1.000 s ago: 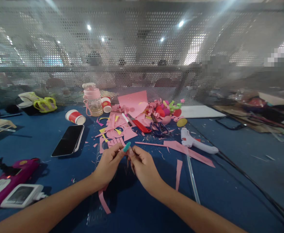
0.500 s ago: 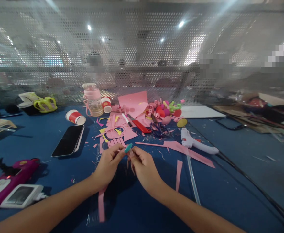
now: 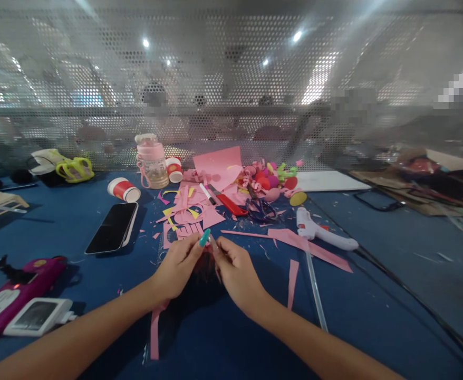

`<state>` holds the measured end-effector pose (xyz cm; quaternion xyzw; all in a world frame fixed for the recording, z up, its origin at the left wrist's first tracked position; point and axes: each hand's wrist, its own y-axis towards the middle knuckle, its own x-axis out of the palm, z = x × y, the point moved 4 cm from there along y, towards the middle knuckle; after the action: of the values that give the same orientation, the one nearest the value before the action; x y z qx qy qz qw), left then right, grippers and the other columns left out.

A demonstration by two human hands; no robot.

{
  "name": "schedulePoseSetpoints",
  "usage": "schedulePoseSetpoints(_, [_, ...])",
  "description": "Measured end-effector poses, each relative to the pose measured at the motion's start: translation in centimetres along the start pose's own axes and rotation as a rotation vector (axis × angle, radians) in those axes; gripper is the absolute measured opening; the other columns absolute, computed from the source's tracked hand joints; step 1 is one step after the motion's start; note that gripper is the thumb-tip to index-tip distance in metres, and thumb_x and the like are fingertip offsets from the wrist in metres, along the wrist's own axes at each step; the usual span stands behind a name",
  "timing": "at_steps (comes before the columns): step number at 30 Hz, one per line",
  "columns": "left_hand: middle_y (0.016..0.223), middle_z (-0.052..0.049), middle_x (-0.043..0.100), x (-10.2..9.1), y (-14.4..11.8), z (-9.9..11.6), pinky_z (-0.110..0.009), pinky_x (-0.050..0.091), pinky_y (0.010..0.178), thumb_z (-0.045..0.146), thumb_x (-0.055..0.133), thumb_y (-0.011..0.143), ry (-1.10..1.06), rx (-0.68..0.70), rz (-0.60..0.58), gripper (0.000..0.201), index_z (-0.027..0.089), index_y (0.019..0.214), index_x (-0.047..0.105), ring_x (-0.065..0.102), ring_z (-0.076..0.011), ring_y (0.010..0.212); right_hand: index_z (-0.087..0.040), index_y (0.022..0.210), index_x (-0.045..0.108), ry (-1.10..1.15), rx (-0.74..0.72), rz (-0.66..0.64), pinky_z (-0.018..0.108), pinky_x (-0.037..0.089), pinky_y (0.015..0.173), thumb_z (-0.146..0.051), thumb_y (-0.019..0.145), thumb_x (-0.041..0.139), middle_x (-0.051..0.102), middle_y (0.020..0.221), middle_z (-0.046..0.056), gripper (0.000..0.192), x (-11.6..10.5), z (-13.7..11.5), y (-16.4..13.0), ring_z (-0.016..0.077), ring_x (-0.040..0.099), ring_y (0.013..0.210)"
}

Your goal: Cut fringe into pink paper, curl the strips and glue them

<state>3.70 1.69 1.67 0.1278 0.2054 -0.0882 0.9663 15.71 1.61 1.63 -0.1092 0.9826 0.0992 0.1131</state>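
My left hand (image 3: 178,266) and my right hand (image 3: 237,272) meet over the middle of the table, thumbs and fingertips pinched together. A long teal nail shows on my left thumb. From under my left hand a pink paper strip (image 3: 155,335) hangs down towards me. Its upper part runs behind that hand, and only a tiny pale pink bit shows between the fingertips of both hands. Just beyond them lie pink paper scraps (image 3: 211,217), a red-handled cutter (image 3: 231,203), a marker (image 3: 206,193) and dark blue scissors (image 3: 261,209).
A white glue gun (image 3: 318,232) with a clear glue stick (image 3: 315,293) and cable lies right. On the left are a phone (image 3: 113,228), a purple device (image 3: 28,282), paper cups (image 3: 123,190) and a pink-lidded bottle (image 3: 152,161). A perforated metal screen (image 3: 231,68) stands behind.
The fingertips have shifted slightly and my left thumb has turned, so its teal nail points more upward. The hanging pink strip has swung a little to the left.
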Motion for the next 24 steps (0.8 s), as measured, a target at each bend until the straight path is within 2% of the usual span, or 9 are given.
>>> schedulePoseSetpoints(5, [0.053, 0.006, 0.038, 0.10, 0.19, -0.70, -0.021, 0.026, 0.046, 0.040, 0.034, 0.086, 0.073, -0.060, 0.054, 0.030, 0.017, 0.068, 0.042, 0.031, -0.0077, 0.047, -0.019, 0.059, 0.037, 0.001, 0.016, -0.025, 0.020, 0.027, 0.043, -0.040, 0.084, 0.039, 0.035, 0.048, -0.005, 0.033, 0.19, -0.07, 0.03, 0.0075, 0.032, 0.044])
schedulePoseSetpoints(10, [0.055, 0.006, 0.037, 0.13, 0.12, -0.65, -0.020, 0.027, 0.047, 0.038, 0.037, 0.084, 0.066, -0.067, 0.092, 0.028, 0.018, 0.067, 0.041, 0.033, -0.0079, 0.049, -0.019, 0.060, 0.037, 0.081, 0.048, -0.032, 0.020, 0.027, 0.041, -0.042, 0.084, 0.039, 0.035, 0.046, -0.006, 0.033, 0.47, 0.22, 0.00, 0.0070, 0.032, 0.041])
schedulePoseSetpoints(18, [0.055, 0.005, 0.041, -0.01, -0.24, -0.25, -0.021, 0.028, 0.048, 0.040, 0.038, 0.084, 0.053, -0.050, 0.170, 0.030, 0.017, 0.065, 0.043, 0.035, -0.0086, 0.049, -0.019, 0.060, 0.037, 0.045, 0.019, -0.022, 0.020, 0.026, 0.040, -0.039, 0.084, 0.040, 0.034, 0.046, -0.006, 0.032, 0.47, 0.03, 0.02, 0.0068, 0.031, 0.041])
schedulePoseSetpoints(24, [0.058, 0.004, 0.046, -0.13, -0.23, -0.11, -0.021, 0.030, 0.047, 0.040, 0.041, 0.083, 0.029, -0.053, 0.167, 0.027, 0.018, 0.071, 0.049, 0.039, -0.0091, 0.049, -0.019, 0.061, 0.039, 0.032, 0.010, -0.022, 0.020, 0.027, 0.041, -0.040, 0.085, 0.038, 0.035, 0.047, -0.005, 0.032, 0.42, -0.03, 0.02, 0.0073, 0.033, 0.043])
